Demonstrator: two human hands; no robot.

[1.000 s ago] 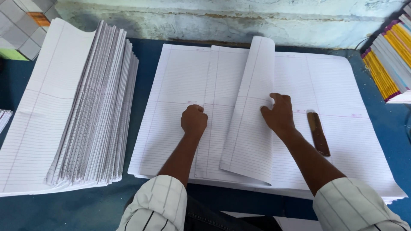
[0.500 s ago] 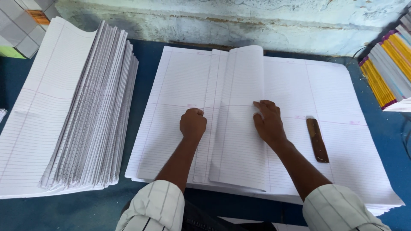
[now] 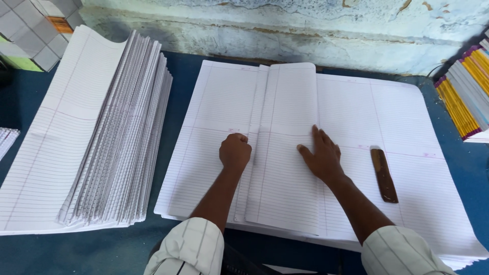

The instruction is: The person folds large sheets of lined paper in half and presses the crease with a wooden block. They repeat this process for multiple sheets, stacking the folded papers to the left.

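Blue tabletop point(image 3: 183, 66) ran under everything, with a worn pale-blue wall point(image 3: 285, 25) across the top of the frame. Big stack of ruled sheets point(image 3: 367, 112) lay flat at centre, covering most of the table. On top of it, a folded ruled sheet point(image 3: 285, 153) sat as a narrow vertical strip, from upper centre down to lower centre.

Left hand point(image 3: 235, 152) was a closed fist, knuckles pressing down at the left edge of the folded strip, gripping nothing. Right hand point(image 3: 321, 155) was open and flat, fingers spread, palm down on the strip's right edge; also gripping nothing.

Brown wooden stick point(image 3: 383, 175) lay loose on the stack just right of the right hand, not touched. Striped sleeves showed at bottom centre and bottom right.

Left of frame: a fanned pile of folded ruled sheets point(image 3: 102, 142), edges stepped, apart from the centre stack. Far right edge: a stack of bound books with yellow and purple spines point(image 3: 466, 97). Upper left corner: grey tiled blocks point(image 3: 25, 30).
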